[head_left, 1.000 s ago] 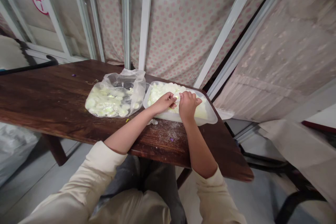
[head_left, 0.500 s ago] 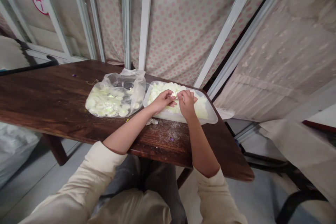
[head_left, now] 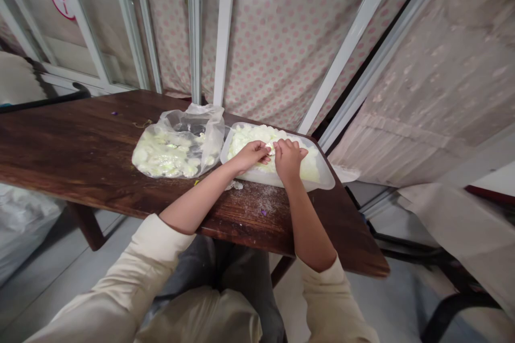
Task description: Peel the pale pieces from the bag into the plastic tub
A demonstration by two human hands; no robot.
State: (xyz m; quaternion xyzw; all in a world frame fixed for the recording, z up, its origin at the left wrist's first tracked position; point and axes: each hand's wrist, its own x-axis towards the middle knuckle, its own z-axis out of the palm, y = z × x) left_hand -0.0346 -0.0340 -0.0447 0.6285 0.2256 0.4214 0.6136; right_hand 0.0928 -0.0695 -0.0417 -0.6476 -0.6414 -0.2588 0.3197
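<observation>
"At one o'clock, over the tub, what do you have there?"

"One small pale piece. My left hand has it in a narrow pinch; my right hand is bent in close beside it, and I can't tell whether those fingers grip it too."

"Heavy?"

"Very light, I'd judge, and soft, with an edge that could crease or tear. I'd take it by that edge, fingertips only, no squeezing."

"Slippery?"

"I can't tell from its look."

"And the others?"

"More lie heaped in the tub beneath my hands, and more in the bag at eleven o'clock. Its film looks thin and slick, so the loose top seems the best hold. The tub looks stiffer: hold both ends of the rim."
</observation>
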